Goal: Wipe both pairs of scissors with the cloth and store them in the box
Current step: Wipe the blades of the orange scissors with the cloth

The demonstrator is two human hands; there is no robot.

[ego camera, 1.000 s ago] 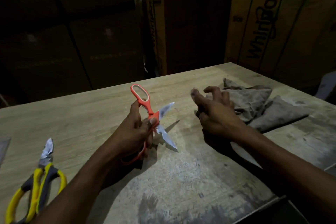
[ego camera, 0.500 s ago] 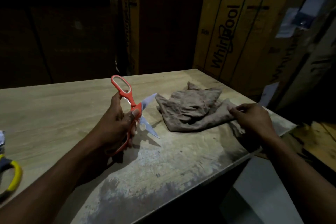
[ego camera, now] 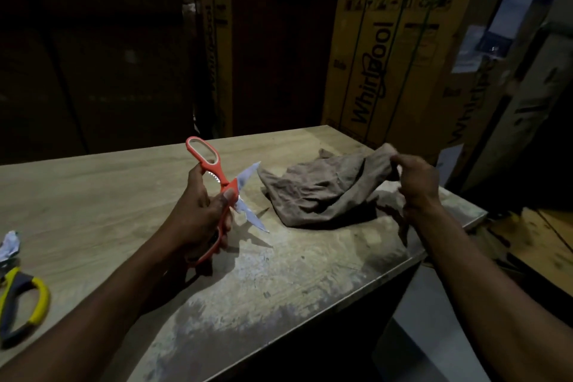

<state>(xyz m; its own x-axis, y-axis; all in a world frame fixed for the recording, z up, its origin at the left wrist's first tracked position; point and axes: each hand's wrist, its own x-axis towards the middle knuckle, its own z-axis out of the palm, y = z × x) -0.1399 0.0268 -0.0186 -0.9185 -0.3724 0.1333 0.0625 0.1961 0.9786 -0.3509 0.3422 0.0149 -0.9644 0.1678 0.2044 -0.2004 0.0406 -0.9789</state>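
Orange scissors: held above the table in the left hand, blades spread wide, one tip pointing up and right, the other down and right; fingers curled round the lower handle loop, which is mostly hidden by the hand, with the thumb lying along the upper handle near the pivot; the upper loop stands free above the hand. Brown cloth: crumpled on the right part of the table, just right of the blades and not touching them; its far right corner is lifted and pinched in the right hand, fingers closed together on the fabric, the fingertips themselves hard to make out in the dim light. Yellow-and-grey scissors: lying flat at the left edge of the view, cut off by the frame; only the handles and a pale patch at the blade end show, so whether the blades are open cannot be told. Table surface: light wood grain, worn and stained grey toward the near edge. Cardboard cartons: stacked behind the table, printed "Whirlpool" sideways; those to the left are lost in shadow. Both forearms bare.
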